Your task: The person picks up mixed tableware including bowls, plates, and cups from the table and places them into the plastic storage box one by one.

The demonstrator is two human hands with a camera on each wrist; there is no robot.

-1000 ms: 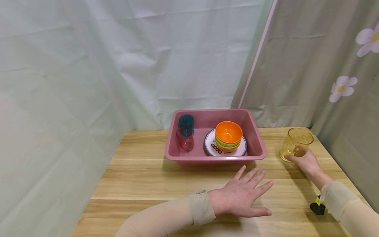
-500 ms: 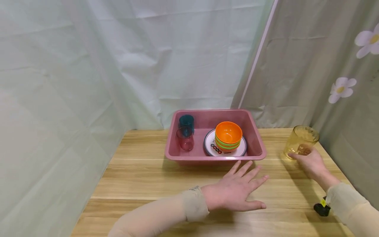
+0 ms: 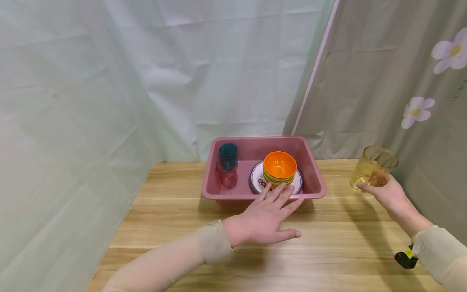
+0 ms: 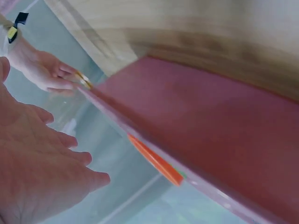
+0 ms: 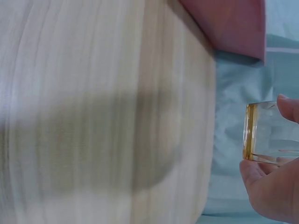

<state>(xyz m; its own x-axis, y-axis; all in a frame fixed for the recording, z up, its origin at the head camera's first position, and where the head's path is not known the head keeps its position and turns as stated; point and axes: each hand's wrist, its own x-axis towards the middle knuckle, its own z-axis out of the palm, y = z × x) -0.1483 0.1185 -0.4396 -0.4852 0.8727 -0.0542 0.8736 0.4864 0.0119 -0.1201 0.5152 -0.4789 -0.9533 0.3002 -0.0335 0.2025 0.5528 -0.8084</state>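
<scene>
My right hand [image 3: 392, 196] grips a clear yellow drinking glass [image 3: 373, 166] low on its side, lifted off the table at the right. In the right wrist view the thumb and fingers close round the glass [image 5: 261, 133]. My left hand [image 3: 262, 219] is open with spread fingers, its fingertips overlapping the front rim of the pink basin [image 3: 317, 178] in the head view. Inside the basin, a stack of bowls, the orange bowl [image 3: 280, 164] on top, sits on white plates [image 3: 256, 181]. A teal glass [image 3: 228, 152] and a pink glass [image 3: 227, 176] stand at its left end.
The wooden table [image 3: 164, 219] has a pale curtain [image 3: 219, 73] behind it and along both sides. The basin stands at the table's far edge. A small black device with a yellow tag [image 3: 406, 257] is at my right wrist.
My right hand has raised the yellow glass from the table, shifting it a little right and tilting it. My left hand has moved left and forward, up to the basin's front rim.
</scene>
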